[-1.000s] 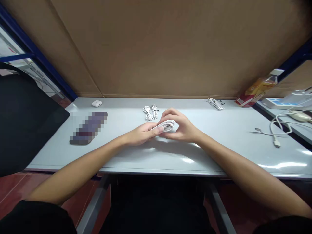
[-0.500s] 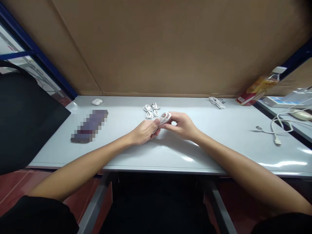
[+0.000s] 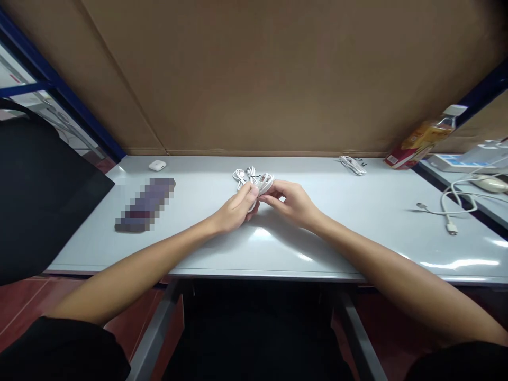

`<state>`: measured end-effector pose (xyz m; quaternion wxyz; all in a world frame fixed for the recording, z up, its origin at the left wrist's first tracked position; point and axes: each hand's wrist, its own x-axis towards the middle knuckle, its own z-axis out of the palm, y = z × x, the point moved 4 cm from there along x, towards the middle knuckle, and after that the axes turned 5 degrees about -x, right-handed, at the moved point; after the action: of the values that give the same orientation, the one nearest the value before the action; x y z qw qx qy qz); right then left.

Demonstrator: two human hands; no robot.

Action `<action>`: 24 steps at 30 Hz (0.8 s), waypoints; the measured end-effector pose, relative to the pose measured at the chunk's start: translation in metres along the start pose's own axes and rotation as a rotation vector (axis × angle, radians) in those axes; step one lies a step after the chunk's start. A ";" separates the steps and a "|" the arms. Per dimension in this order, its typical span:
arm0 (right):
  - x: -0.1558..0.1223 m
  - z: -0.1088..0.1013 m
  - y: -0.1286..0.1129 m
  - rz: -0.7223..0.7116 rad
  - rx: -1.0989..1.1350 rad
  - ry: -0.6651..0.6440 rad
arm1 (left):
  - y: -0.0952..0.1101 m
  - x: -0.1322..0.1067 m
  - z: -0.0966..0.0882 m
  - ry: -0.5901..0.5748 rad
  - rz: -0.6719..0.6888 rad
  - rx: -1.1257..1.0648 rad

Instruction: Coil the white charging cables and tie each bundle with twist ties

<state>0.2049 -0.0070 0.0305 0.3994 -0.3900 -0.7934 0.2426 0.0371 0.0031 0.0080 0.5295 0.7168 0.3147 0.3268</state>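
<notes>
A coiled white charging cable (image 3: pixel 265 182) is held just above the table, its loops pointing away from me. My left hand (image 3: pixel 237 207) is closed round the lower part of the coil, thumb on top. The fingers of my right hand (image 3: pixel 291 201) are pinched together against the coil's right side; what exactly lies between their tips is hidden. Right behind my left hand lie two tied white cable bundles, a left one (image 3: pixel 238 175) and a right one (image 3: pixel 251 172), partly covered by the hand and the held coil.
On the grey table (image 3: pixel 222 254) are a blurred-out dark phone-like object (image 3: pixel 145 206), a white earphone case (image 3: pixel 157 165), another cable bundle (image 3: pixel 352 165), a loose white cable (image 3: pixel 444 212) and a drink bottle (image 3: pixel 420 138). A brown board (image 3: pixel 254 79) stands behind. A black bag-like object (image 3: pixel 47 196) is at left.
Both hands have shifted slightly away from me with the coil, which now overlaps the bundles behind it. The left hand has turned more upright.
</notes>
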 end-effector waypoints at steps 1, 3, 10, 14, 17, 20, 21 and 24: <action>0.000 0.000 0.001 0.004 -0.001 0.008 | 0.001 0.001 -0.002 0.019 0.023 0.009; 0.001 -0.001 0.003 0.003 -0.015 0.018 | 0.005 0.002 -0.007 0.041 0.076 0.075; 0.002 -0.006 0.004 0.003 -0.107 -0.005 | 0.002 0.007 -0.012 -0.015 0.080 0.074; 0.002 -0.008 0.004 0.027 -0.052 -0.064 | -0.004 0.007 -0.008 -0.060 0.012 -0.013; 0.003 -0.011 0.004 0.025 -0.055 -0.057 | -0.006 0.008 -0.008 -0.084 -0.030 -0.111; 0.004 -0.017 0.004 -0.022 -0.159 0.005 | -0.002 0.007 -0.008 -0.119 -0.058 -0.153; 0.004 -0.019 0.004 -0.030 -0.190 0.027 | 0.000 0.007 -0.008 -0.135 -0.068 -0.151; 0.005 -0.021 0.006 -0.023 -0.200 0.064 | 0.006 0.006 -0.007 -0.183 -0.085 -0.129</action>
<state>0.2228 0.0019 0.0396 0.3865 -0.4265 -0.8048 0.1448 0.0352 0.0104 0.0163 0.6146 0.6941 0.2734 0.2566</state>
